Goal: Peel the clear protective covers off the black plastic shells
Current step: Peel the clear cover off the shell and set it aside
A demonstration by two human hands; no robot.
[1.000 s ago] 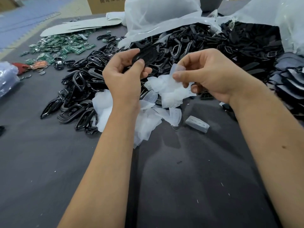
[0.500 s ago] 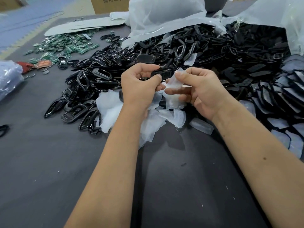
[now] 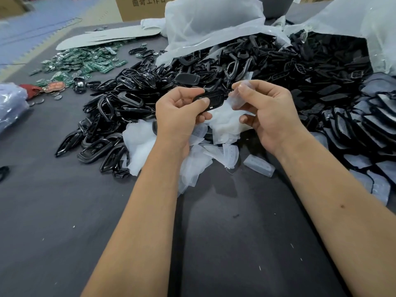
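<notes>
Hundreds of black shells [image 3: 267, 67] heap across the grey bench [image 3: 64, 211], spilling from white bags [image 3: 214, 20] (green circuit boards [image 3: 85, 63] lie far left). Peeled covers [image 3: 141, 142] pile below both hands. Left hand [image 3: 180, 116] grips one black shell [image 3: 211, 99]; right hand [image 3: 270, 112] pinches its clear cover [image 3: 236, 101].

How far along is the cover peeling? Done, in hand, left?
Done: a heap of peeled clear covers lies under the hands, and bare black shells are piled to the left. In hand: the left hand grips one black shell while the right hand pinches its clear cover. Left: many covered shells at right, plus the big black pile spilling from the bags.
</notes>
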